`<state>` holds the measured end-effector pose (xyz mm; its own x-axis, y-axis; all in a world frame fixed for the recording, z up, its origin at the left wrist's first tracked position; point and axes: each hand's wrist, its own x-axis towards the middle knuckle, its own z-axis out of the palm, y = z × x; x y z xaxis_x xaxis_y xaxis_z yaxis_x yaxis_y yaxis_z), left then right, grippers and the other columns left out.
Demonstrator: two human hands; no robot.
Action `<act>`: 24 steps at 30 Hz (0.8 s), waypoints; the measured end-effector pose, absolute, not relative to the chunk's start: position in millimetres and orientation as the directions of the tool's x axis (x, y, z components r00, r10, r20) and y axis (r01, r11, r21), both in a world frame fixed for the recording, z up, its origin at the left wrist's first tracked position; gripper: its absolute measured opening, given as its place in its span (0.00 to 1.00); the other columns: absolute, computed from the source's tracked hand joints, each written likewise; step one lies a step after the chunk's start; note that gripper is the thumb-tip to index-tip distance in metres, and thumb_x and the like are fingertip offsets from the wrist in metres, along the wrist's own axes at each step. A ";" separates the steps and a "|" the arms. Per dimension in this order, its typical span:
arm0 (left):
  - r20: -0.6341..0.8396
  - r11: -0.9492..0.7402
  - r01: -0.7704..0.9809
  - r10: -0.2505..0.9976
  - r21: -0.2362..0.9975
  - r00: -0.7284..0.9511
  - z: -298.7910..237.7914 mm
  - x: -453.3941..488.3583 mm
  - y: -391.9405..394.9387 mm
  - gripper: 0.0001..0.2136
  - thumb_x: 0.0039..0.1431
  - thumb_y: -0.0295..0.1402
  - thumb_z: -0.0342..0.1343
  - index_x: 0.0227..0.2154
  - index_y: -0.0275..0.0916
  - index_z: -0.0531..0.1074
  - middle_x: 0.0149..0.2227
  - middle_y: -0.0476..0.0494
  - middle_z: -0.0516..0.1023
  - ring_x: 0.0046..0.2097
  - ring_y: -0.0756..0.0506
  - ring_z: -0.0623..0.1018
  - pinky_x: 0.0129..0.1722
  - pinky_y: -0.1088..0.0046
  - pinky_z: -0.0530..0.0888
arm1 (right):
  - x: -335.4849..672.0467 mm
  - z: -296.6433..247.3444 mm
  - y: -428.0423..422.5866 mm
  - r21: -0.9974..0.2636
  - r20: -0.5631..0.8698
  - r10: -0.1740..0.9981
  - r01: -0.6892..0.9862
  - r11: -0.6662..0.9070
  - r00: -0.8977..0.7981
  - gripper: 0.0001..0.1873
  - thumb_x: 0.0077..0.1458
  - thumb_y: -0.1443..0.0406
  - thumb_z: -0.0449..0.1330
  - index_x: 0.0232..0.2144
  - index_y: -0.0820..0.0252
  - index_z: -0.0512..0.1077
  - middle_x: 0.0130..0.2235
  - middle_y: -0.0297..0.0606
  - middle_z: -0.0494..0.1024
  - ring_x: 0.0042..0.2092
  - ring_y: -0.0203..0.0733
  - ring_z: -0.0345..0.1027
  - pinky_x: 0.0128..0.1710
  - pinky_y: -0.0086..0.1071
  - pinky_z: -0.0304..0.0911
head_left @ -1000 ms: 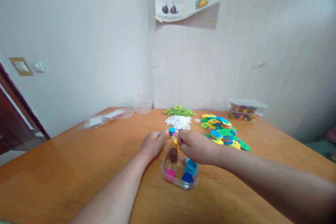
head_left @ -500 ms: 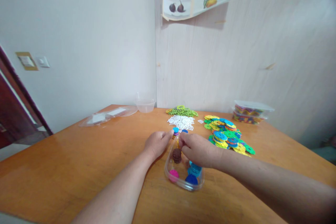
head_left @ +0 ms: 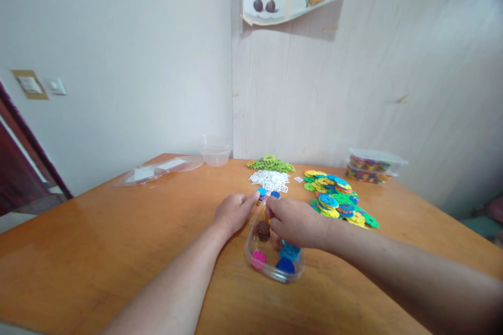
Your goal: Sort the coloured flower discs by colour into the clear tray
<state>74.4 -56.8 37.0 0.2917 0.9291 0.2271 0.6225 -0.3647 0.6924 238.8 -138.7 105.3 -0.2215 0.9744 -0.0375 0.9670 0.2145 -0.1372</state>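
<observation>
Discs, flat toothed plastic rounds, lie in the clear tub under my right hand. My left hand pinches a small blue disc stack beyond the tub. My right fingers curl over something yellow, hidden, so I cannot tell their grip.

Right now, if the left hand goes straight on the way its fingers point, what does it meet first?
The left hand points away and to the right. Its fingertips are already at a small blue-topped piece by the clear container's far end. Beyond that lies the white pile, probably next, though depth is unclear.
</observation>
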 end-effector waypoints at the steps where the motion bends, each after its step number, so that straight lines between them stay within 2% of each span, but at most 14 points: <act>1: 0.226 -0.364 0.624 0.929 0.692 0.291 37.4 74.6 -57.1 0.30 0.56 0.60 0.40 0.16 0.38 0.64 0.19 0.49 0.65 0.25 0.49 0.65 0.25 0.74 0.53 | 237.6 105.8 -138.5 -0.126 -0.047 0.975 0.970 0.210 -0.217 0.09 0.51 0.66 0.53 0.37 0.57 0.69 0.36 0.42 0.78 0.34 0.45 0.70 0.25 0.31 0.48; 6: 0.223 -0.362 0.625 0.930 0.692 0.293 38.7 75.8 -58.6 0.30 0.54 0.60 0.41 0.14 0.38 0.63 0.17 0.49 0.62 0.25 0.48 0.64 0.25 0.74 0.52 | 235.7 104.6 -134.5 -0.133 -0.109 0.971 0.971 0.197 -0.212 0.09 0.49 0.67 0.54 0.35 0.59 0.72 0.36 0.44 0.79 0.34 0.46 0.71 0.24 0.30 0.51; 12: 0.236 -0.388 0.617 0.919 0.684 0.315 35.6 76.1 -58.3 0.29 0.55 0.59 0.42 0.14 0.38 0.62 0.17 0.50 0.61 0.25 0.49 0.64 0.25 0.73 0.51 | 235.1 102.8 -126.6 -0.227 -0.184 0.949 0.950 0.212 -0.256 0.09 0.47 0.70 0.54 0.32 0.61 0.73 0.31 0.41 0.80 0.31 0.40 0.71 0.23 0.28 0.54; 18: 0.264 -0.424 0.625 0.904 0.655 0.337 31.2 76.5 -56.1 0.26 0.56 0.54 0.45 0.14 0.38 0.62 0.17 0.51 0.60 0.24 0.50 0.63 0.25 0.73 0.50 | 231.6 101.0 -125.3 -0.251 -0.151 0.954 0.944 0.216 -0.258 0.09 0.46 0.71 0.54 0.30 0.63 0.73 0.32 0.43 0.79 0.31 0.40 0.70 0.23 0.28 0.52; 24: 0.259 -0.425 0.645 0.904 0.636 0.340 30.7 76.9 -55.2 0.28 0.56 0.57 0.42 0.14 0.38 0.61 0.17 0.51 0.59 0.24 0.50 0.62 0.25 0.72 0.50 | 234.6 101.4 -128.1 -0.276 -0.150 0.956 0.939 0.203 -0.251 0.07 0.45 0.71 0.54 0.29 0.62 0.71 0.30 0.41 0.79 0.30 0.39 0.70 0.21 0.27 0.52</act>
